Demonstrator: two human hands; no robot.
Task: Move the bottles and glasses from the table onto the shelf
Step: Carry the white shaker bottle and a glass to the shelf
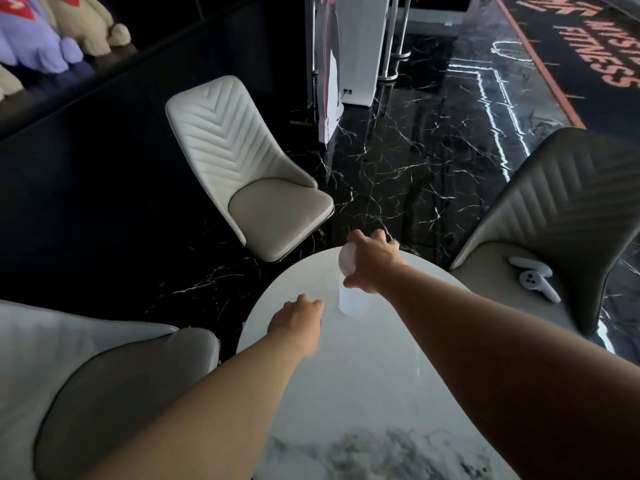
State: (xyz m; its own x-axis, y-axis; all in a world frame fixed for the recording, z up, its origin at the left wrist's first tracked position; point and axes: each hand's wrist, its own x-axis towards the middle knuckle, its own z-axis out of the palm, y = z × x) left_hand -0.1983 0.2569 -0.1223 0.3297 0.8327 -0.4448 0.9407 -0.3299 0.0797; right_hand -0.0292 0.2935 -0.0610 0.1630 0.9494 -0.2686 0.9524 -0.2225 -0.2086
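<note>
The left hand hovers palm down over the round white table, fingers loosely spread and holding nothing. Just to its right, almost at its fingertips, stands a clear glass, faint against the bright tabletop; it appears upright, though its outline is too washed out to be sure. Directly beyond the glass, the right hand is wrapped over a white bottle, fingers curled around it from above near the table's far edge. Only the rounded white top shows left of the knuckles, so its long axis cannot be told. No label is readable on it. Far right, the floor mat carries upside-down orange lettering, partly reading "FITNESS".
</note>
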